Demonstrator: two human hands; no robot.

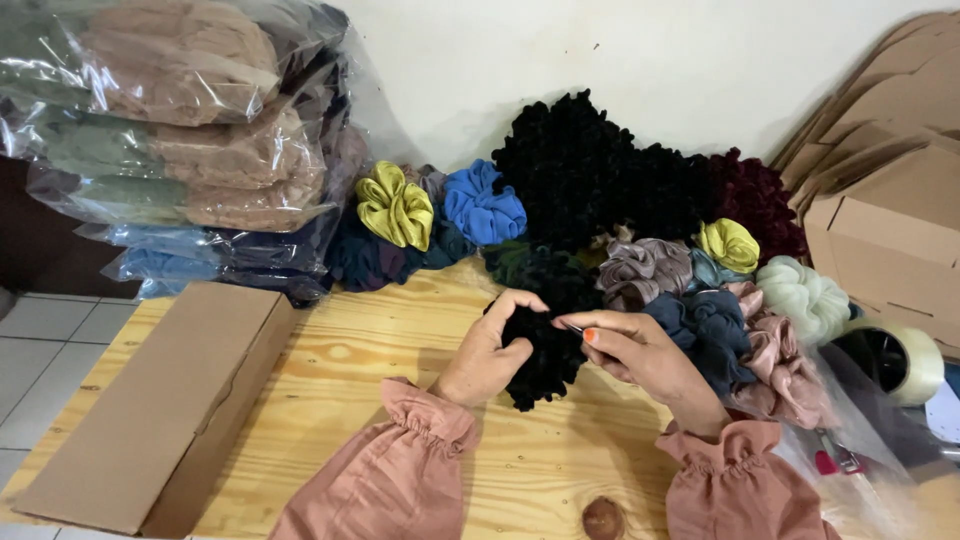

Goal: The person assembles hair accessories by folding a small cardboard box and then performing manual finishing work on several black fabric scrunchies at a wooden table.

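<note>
Far left: table (330, 400) edge runs diagonally, tiled floor (40, 350) beyond it. A long cardboard box (150, 400) lies along that edge, one end near the front corner. Behind it, a stack of clear bags (190, 140) with folded cloth, leaning to the wall.

Centre-left: bare pine between box and sleeves, the widest open stretch on the table, reaching up to the pile.

Left hand (490, 350): fingers curled, thumb and forefinger closed on the left side of a black scrunchie (540, 365). The scrunchie is held just above the wood, in front of the pile, between both hands.

Right hand (640, 355): pinched narrow on the scrunchie's upper right; a thin, pale sliver shows at the fingertips, too small to tell what it is.

Behind: scrunchie pile (620, 220) against the wall, black, blue, yellow-green, maroon, grey, pink, mint. It crowds close to the right hand.

Right: tape roll (900, 360) just beyond the pile; flat cartons (880, 200) lean at the wall. Little free room this side. Front edge: open wood between the sleeves.
</note>
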